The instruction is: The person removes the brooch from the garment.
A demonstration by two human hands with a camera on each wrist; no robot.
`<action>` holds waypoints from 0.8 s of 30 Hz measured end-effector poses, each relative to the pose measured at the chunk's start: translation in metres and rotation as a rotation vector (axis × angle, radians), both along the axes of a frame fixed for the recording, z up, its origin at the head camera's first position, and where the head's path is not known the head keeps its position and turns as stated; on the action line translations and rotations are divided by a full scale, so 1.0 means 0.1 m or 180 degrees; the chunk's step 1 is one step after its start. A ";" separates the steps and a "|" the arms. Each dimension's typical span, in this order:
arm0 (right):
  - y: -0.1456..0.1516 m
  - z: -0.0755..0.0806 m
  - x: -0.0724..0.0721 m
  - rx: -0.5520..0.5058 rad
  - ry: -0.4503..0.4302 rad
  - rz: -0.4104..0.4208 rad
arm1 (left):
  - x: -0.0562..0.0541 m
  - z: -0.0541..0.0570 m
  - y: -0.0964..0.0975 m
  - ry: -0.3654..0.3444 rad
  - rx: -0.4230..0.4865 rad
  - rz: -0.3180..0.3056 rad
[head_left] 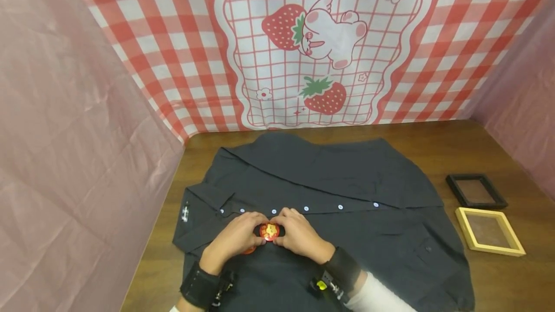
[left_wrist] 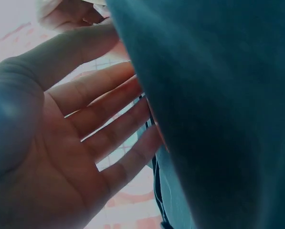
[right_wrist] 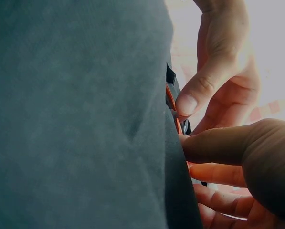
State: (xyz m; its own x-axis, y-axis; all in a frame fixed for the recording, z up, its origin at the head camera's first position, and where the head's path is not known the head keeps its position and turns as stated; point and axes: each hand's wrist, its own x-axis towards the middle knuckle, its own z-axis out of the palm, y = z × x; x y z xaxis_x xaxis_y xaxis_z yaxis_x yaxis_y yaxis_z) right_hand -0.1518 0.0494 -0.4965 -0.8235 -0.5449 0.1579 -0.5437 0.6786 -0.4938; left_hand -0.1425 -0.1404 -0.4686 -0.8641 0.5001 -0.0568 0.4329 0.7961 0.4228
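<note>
A dark button-up shirt (head_left: 355, 249) lies spread over the wooden table. On its front, below the row of pale buttons (head_left: 306, 208), is a round red badge (head_left: 270, 231) with a yellow picture. My left hand (head_left: 237, 235) holds the badge's left edge between thumb and fingers, while my right hand (head_left: 302, 236) pinches the right edge. Part of a second orange-red round badge (head_left: 249, 251) shows beneath the left hand; the rest is covered. In the right wrist view, a thumb (right_wrist: 187, 102) presses at a thin orange edge on the cloth.
At the table's right side lie a black frame (head_left: 476, 190) and a light yellow frame (head_left: 490, 231), close together. Behind the table (head_left: 438, 150) hangs a red-checked cloth (head_left: 182, 47) with strawberries. Pink fabric (head_left: 82, 148) walls in both sides.
</note>
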 end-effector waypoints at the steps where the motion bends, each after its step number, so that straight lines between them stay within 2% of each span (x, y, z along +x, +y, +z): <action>1: 0.00 0.01 0.00 0.0012 -0.0010 0.0001 | 0.00 0.01 -0.01 -0.0033 0.0011 0.0002; 6: -0.01 0.02 0.00 0.0070 -0.0024 -0.0023 | 0.01 0.05 -0.04 -0.0140 -0.0061 0.0011; 13: 0.00 0.03 0.01 0.0153 -0.0014 -0.0063 | 0.02 0.11 -0.09 -0.0048 -0.0222 -0.0053; 18: 0.00 0.03 0.00 0.0192 0.0039 -0.0004 | 0.01 0.09 -0.08 0.0073 -0.0244 -0.0141; 24: 0.00 0.05 -0.03 0.0251 0.0025 0.0145 | 0.01 0.04 -0.06 0.0092 -0.0229 -0.0116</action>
